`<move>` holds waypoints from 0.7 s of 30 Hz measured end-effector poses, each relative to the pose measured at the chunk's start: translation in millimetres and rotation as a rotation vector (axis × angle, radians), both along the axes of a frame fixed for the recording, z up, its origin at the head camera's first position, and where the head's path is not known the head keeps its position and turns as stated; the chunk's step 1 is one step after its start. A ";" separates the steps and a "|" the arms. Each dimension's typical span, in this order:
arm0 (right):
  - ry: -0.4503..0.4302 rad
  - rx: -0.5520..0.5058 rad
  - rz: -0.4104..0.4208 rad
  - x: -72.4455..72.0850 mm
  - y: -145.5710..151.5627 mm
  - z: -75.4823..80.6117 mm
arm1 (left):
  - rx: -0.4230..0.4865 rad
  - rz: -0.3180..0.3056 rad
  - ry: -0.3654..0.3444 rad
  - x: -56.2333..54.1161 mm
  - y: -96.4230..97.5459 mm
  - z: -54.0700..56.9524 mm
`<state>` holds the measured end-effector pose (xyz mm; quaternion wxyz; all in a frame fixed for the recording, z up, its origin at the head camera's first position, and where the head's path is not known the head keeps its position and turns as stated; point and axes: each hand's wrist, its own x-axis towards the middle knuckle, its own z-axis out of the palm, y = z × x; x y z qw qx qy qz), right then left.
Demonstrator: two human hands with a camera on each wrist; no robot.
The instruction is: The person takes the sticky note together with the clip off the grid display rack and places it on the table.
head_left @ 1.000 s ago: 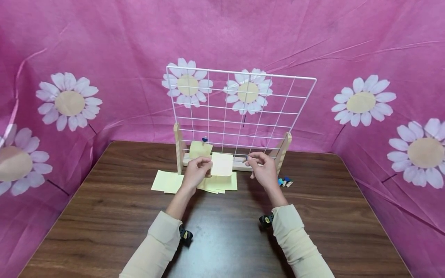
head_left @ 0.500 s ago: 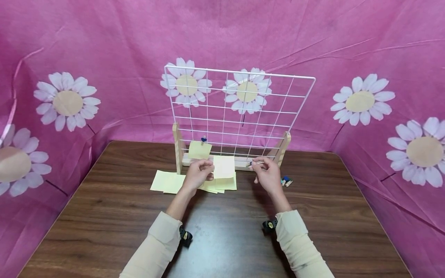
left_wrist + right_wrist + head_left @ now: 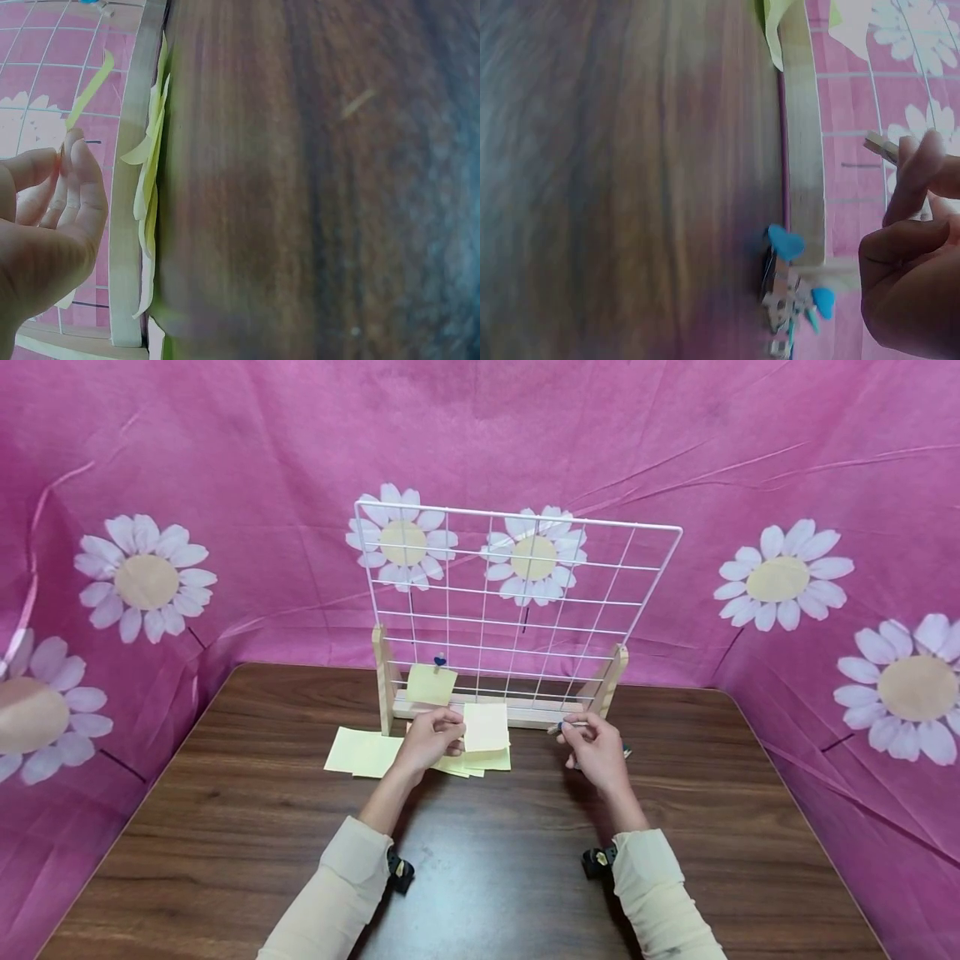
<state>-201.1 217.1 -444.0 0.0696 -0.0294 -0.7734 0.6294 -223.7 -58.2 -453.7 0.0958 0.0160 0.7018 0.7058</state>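
My left hand (image 3: 430,742) pinches a pale yellow sticky note (image 3: 486,727) by its left edge, in front of the grid's lower part. In the left wrist view this note (image 3: 91,88) appears nearly edge-on, between thumb and fingertips. To the right, my right hand (image 3: 602,758) pinches a small wooden clothespin (image 3: 881,146), its tip poking out past the fingers. Another yellow note (image 3: 431,685) hangs low on the left of the white wire grid (image 3: 517,602), held by a clothespin with a dark blue heart (image 3: 440,661).
More yellow notes (image 3: 352,752) lie overlapping before the grid's wooden base (image 3: 536,720). Several small clothespins with blue hearts (image 3: 786,241) lie in a heap by the base's right end, mostly behind my right hand in the head view. Pink daisy cloth (image 3: 285,460) surrounds the table.
My right hand has moved right and down with the clothespin, away from the note and in front of the heap. My left hand has lowered slightly, still holding the note.
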 end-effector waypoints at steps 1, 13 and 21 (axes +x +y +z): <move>0.003 0.002 0.002 -0.4 3.0 -4.4 | -0.001 -0.007 0.000 -0.2 0.0 -1.0; -0.110 -0.041 -0.019 9.6 23.1 -11.3 | -0.011 -0.039 -0.004 -0.8 -0.5 -4.7; -0.132 -0.023 -0.019 11.4 36.2 -13.5 | -0.026 -0.054 -0.001 -1.8 -1.7 -8.2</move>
